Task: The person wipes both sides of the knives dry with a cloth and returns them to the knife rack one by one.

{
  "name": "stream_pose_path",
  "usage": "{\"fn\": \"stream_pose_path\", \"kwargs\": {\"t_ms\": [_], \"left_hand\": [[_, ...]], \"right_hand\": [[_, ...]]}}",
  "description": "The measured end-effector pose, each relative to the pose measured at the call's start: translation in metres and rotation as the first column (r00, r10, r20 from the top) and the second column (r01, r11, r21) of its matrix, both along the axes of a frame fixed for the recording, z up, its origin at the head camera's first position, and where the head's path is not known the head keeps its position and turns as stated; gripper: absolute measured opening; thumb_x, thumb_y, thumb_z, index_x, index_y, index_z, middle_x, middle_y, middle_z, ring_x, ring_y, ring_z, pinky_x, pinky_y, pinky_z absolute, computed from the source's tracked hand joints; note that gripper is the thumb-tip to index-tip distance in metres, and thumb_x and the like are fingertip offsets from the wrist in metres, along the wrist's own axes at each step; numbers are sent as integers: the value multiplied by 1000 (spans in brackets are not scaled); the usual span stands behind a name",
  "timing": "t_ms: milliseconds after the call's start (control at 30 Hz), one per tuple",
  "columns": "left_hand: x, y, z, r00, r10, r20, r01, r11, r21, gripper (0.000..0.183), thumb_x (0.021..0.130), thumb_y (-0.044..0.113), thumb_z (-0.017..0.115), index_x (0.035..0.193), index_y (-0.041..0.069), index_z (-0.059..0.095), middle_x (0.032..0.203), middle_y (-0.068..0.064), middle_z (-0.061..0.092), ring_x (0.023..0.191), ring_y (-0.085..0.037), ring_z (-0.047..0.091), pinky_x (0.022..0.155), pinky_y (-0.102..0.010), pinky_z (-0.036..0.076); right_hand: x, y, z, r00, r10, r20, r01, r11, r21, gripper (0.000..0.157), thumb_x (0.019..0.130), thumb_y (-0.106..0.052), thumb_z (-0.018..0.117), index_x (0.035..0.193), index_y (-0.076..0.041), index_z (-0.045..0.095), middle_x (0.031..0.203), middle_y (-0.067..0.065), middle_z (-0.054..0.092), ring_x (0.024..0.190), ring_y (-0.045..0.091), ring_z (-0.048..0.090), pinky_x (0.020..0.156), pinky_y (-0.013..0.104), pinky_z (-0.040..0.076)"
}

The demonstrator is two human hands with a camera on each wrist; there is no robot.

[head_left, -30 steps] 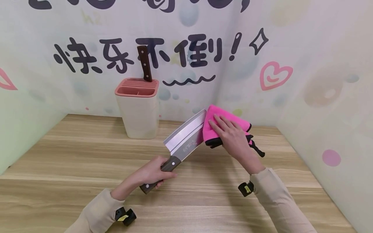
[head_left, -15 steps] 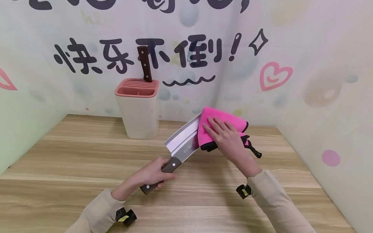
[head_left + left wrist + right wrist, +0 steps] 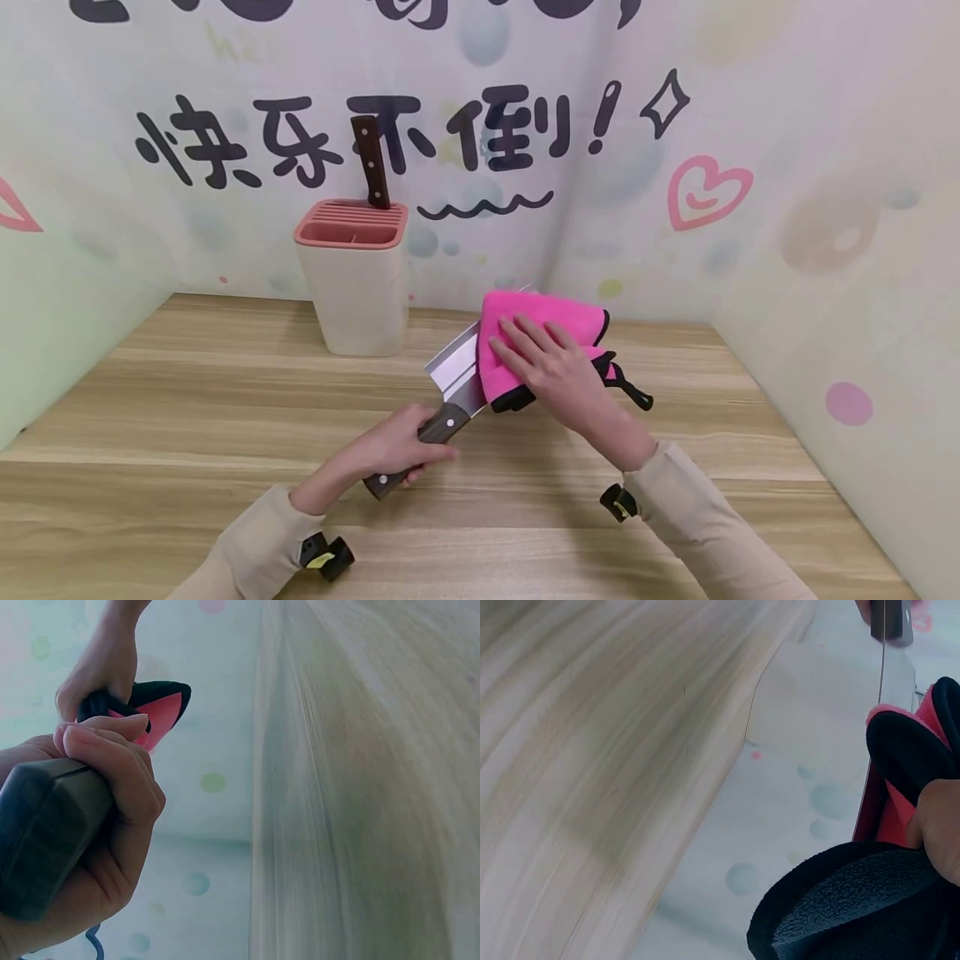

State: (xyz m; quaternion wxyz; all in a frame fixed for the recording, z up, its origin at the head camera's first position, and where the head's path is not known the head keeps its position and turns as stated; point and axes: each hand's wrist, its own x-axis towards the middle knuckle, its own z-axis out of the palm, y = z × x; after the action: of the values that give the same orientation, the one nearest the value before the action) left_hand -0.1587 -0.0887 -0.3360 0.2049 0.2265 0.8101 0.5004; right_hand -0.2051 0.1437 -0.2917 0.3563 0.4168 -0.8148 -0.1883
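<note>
Left hand (image 3: 397,443): It is gripping the dark handle (image 3: 444,423) of a big cleaver (image 3: 456,367), with its fingers going round.
Right hand (image 3: 564,383): It is pinching a pink cloth (image 3: 547,310) against the blade, with long fingers lying on the near side.
Both hands: They are sitting apart, one on the handle and one out over the blade.
Cleaver: It is slanting above the middle of the worktop (image 3: 187,400), its handle pointing to the front edge and its blade pointing to the back edge. The cloth is hiding most of the blade, and a thin bit is peeking out past it.
Cloth: Black trim is running round it, and a black loop (image 3: 636,392) is sticking out toward the right edge.
Knife block (image 3: 352,292): It is standing by the back edge, nearer the back left corner, and is showing a white body and a pink top.
Other knife (image 3: 372,162): It is standing in the block, and only its brown handle is showing.
Wall (image 3: 247,250): It is rising behind the back edge and showing black writing and a pink heart (image 3: 708,194).
</note>
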Motion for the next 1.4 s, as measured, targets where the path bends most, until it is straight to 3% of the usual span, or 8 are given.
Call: {"fn": "stream_pose_path", "kwargs": {"t_ms": [867, 1400], "left_hand": [[-4, 2, -1, 999, -47, 1, 47, 999, -4, 17, 83, 14, 61, 80, 3, 49, 47, 1, 44, 35, -6, 42, 35, -21, 40], [-2, 1, -1, 999, -49, -2, 49, 999, 8, 19, 83, 14, 62, 79, 2, 48, 45, 1, 43, 34, -6, 41, 33, -21, 39]], "right_hand": [[16, -19, -1, 988, 151, -5, -149, 976, 160, 50, 79, -11, 66, 126, -16, 51, 131, 6, 46, 123, 22, 40, 100, 37, 35], [12, -14, 1, 991, 130, 24, -132, 984, 119, 50, 79, -10, 64, 127, -16, 50, 132, 7, 45, 123, 22, 40, 99, 38, 36]]}}
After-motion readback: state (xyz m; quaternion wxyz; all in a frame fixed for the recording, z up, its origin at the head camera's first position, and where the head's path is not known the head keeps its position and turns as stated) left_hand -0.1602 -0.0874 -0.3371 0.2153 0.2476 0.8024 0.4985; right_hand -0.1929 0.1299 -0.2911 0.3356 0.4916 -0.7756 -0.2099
